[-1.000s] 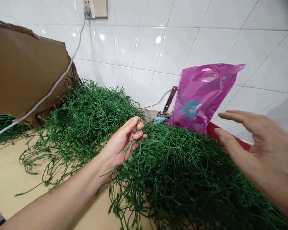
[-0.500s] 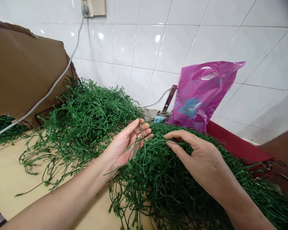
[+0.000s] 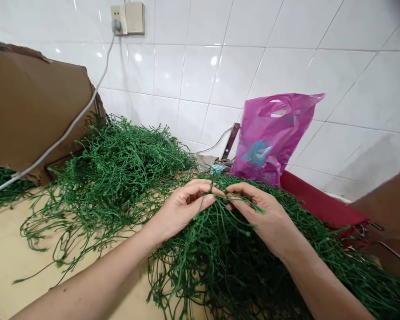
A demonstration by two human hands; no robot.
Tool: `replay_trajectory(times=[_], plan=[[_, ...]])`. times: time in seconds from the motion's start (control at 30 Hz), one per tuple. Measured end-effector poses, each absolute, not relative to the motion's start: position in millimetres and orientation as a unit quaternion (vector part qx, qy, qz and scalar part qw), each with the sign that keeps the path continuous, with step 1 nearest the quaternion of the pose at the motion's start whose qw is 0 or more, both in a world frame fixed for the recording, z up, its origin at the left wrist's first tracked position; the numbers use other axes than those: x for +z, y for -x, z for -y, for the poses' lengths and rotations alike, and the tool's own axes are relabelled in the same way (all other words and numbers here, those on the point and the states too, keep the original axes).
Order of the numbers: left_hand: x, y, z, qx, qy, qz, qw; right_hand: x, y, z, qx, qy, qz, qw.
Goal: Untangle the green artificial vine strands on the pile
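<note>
My left hand (image 3: 190, 204) pinches thin green stems between thumb and fingers, above the front edge of a large heap of green stems (image 3: 233, 266). Close beside it on the right, my right hand (image 3: 256, 206) is also closed on green stems, its fingertips nearly meeting those of the left. A few stem ends stick out over the right fingers. Behind and left of my left hand lies a second pile of green stems (image 3: 130, 155), with loose strands spreading over the pale tabletop (image 3: 6, 249).
A cardboard box (image 3: 36, 106) stands at the left, with a grey cable (image 3: 76, 120) hanging across it from a wall socket (image 3: 118, 20). Behind the heap are a pink plastic bag (image 3: 273, 133) and a metal bracket (image 3: 231, 140). Red material (image 3: 320, 200) lies at the right.
My left hand has turned over from an open palm and closed on stems, moving right towards my right hand. The view has tilted up slightly.
</note>
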State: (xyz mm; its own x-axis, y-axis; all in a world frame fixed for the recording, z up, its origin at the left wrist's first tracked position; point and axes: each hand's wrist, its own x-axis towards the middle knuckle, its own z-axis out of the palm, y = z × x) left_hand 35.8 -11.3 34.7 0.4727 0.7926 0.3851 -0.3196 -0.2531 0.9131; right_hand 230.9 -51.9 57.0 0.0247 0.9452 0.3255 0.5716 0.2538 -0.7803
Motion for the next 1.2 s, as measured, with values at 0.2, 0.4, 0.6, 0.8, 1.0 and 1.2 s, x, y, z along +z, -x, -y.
replay_trajectory(times=[0.2, 0.4, 0.6, 0.8, 1.0, 1.2], plan=[[37.0, -36.7, 11.2, 0.547, -0.673, -0.240, 0.436, 77.8, -240.8, 70.0, 0.000, 0.584, 0.680, 0.443], [37.8, -37.6, 18.5, 0.517, -0.723, -0.260, 0.377, 90.5, -217.9, 89.6, -0.120, 0.501, 0.764, 0.389], [35.0, -41.4, 20.8, 0.517, -0.733, -0.282, 0.341, 77.6, -211.6, 83.8, -0.062, 0.551, 0.733, 0.394], [36.1, -40.2, 19.6, 0.490, -0.740, -0.290, 0.357, 80.4, -226.3, 76.0, 0.017, 0.568, 0.700, 0.432], [37.0, -40.3, 19.2, 0.487, -0.703, -0.306, 0.418, 73.9, -233.6, 65.8, 0.164, 0.567, 0.649, 0.479], [33.2, -41.6, 17.0, 0.497, -0.716, -0.292, 0.394, 73.8, -232.2, 64.4, 0.217, 0.555, 0.663, 0.453]])
